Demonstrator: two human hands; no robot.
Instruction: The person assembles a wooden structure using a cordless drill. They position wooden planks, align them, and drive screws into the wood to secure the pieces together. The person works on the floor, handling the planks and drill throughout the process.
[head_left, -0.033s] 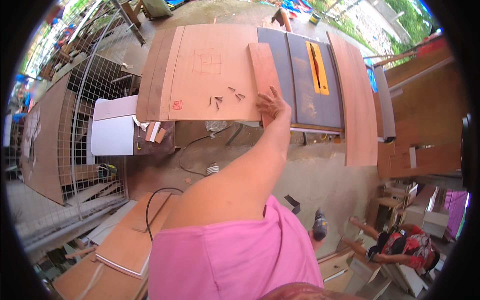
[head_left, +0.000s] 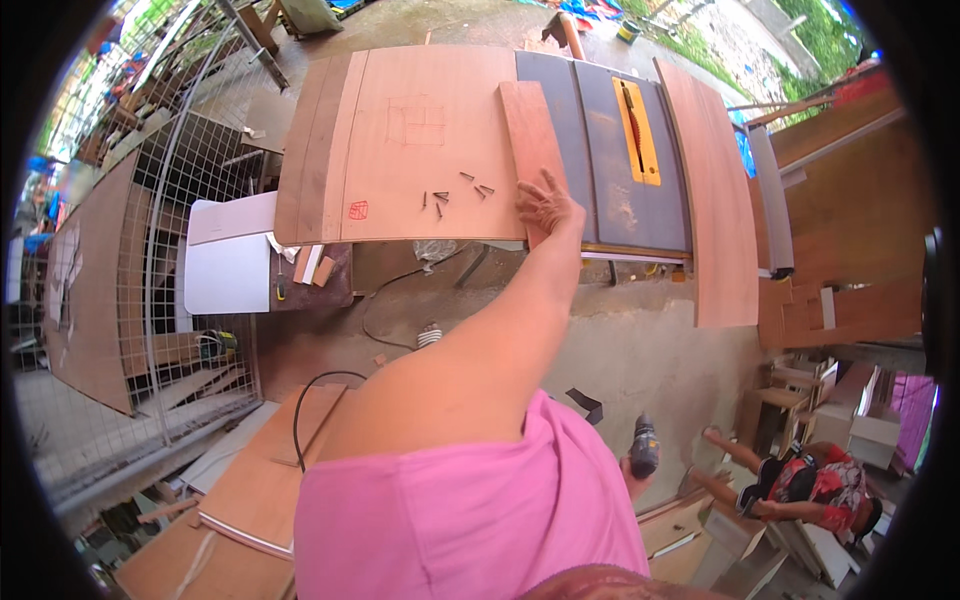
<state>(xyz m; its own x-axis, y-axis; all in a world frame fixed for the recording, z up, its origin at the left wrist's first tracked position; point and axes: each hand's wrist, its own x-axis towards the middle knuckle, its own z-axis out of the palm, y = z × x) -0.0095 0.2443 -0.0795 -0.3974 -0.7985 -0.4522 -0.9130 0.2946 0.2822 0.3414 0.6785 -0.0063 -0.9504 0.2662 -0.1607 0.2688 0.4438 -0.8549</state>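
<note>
My left hand (head_left: 550, 205) lies on the near part of a narrow reddish-brown wooden board (head_left: 532, 125), fingers spread over it. The board rests along the right edge of a wide plywood panel (head_left: 400, 110), beside the grey table saw top (head_left: 590, 150). Several loose screws (head_left: 440, 198) are scattered on the panel to the left of the hand. My right hand (head_left: 634, 480) is low at my side, wrapped round a cordless drill (head_left: 645, 447); the pink shirt hides most of that hand.
A yellow insert (head_left: 637, 130) with the saw blade sits in the saw top. A long plank (head_left: 715, 200) lies at the right. A cable (head_left: 375, 300) runs on the floor. Plywood sheets (head_left: 250, 480) are at lower left, a wire fence (head_left: 175, 250) at left. Another person (head_left: 810, 490) sits at lower right.
</note>
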